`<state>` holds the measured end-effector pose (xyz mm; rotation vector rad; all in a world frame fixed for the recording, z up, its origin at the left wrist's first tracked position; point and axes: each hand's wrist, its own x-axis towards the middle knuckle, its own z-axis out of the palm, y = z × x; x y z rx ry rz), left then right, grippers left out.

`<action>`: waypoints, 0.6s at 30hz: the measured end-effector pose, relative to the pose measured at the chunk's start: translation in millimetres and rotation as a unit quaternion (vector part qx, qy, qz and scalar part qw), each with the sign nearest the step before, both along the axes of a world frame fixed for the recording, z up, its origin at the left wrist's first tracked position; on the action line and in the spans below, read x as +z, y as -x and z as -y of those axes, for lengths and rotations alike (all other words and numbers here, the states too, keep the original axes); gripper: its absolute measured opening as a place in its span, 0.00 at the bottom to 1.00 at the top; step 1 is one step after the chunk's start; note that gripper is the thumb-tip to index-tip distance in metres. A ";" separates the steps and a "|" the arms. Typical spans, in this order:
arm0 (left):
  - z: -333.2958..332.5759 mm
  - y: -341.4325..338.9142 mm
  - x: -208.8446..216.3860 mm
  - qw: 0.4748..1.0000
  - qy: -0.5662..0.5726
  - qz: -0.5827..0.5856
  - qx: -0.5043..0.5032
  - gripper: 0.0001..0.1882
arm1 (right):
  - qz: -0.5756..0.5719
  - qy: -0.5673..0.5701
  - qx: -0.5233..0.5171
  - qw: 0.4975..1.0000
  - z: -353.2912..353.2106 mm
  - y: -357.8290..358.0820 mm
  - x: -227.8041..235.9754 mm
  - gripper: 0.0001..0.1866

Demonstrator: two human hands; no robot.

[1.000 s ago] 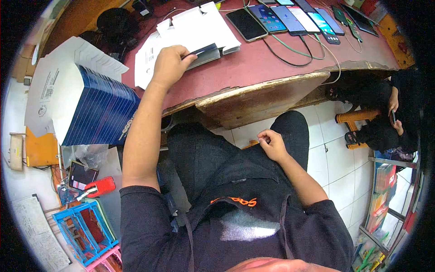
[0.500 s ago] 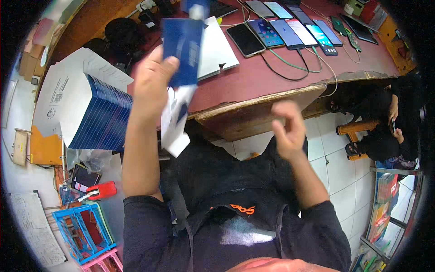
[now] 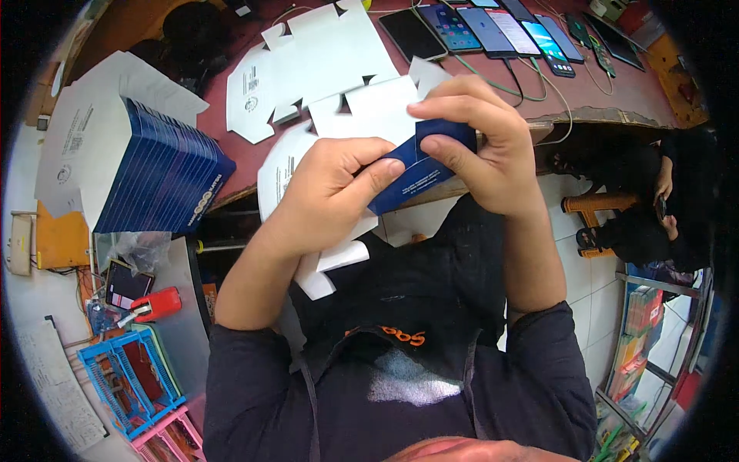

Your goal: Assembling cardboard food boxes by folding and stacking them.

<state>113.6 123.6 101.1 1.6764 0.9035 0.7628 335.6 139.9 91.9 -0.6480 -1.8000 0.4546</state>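
Observation:
A flat cardboard box blank (image 3: 412,183), navy blue outside and white inside, is held in both hands above the near edge of the table. My left hand (image 3: 327,185) pinches its blue panel between thumb and fingers. My right hand (image 3: 493,154) grips the other end, thumb on the blue face and fingers over the white edge. Its white notched flaps spread out behind and below my left hand. A second blank (image 3: 308,65) lies white side up on the table beyond. To the left stands a thick stack of folded blue and white blanks (image 3: 158,177).
Several phones (image 3: 493,35) with cables cover the back right of the red table (image 3: 231,173). At lower left are a blue plastic rack (image 3: 131,377) and a red tool (image 3: 158,304). A person in dark clothes (image 3: 639,185) sits at the right, near shelves (image 3: 643,331).
The box blank has come from my raised left hand down toward my lap. My right hand, free before, has closed on it too. The white blank on the table now shows fully.

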 end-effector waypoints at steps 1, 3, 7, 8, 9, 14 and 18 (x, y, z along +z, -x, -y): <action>-1.2 1.2 0.4 1.000 -0.015 -0.009 -0.012 0.11 | 0.020 0.046 0.035 0.998 -0.1 0.0 0.6 0.12; -0.3 2.9 2.8 0.999 -0.028 -0.018 -0.023 0.11 | 0.060 0.063 0.078 0.993 -1.1 -7.0 1.2 0.12; 5.0 5.2 5.3 0.998 -0.026 -0.061 -0.015 0.11 | 0.112 0.060 0.117 0.985 -2.8 -4.7 -3.5 0.10; 6.5 6.4 5.1 0.997 -0.019 -0.071 -0.011 0.11 | 0.112 0.067 0.112 0.985 -3.0 -4.1 -4.7 0.10; 7.5 6.6 4.4 0.997 -0.018 -0.071 -0.010 0.11 | 0.111 0.028 0.076 0.991 -4.7 -4.7 -7.2 0.09; 8.7 13.3 13.4 0.998 0.060 -0.012 0.033 0.14 | 0.055 0.020 -0.027 0.998 -2.9 -3.9 -7.2 0.10; 9.7 16.9 2.8 0.997 -0.030 0.056 0.052 0.16 | 0.013 0.071 0.059 0.996 -0.8 0.6 -4.8 0.13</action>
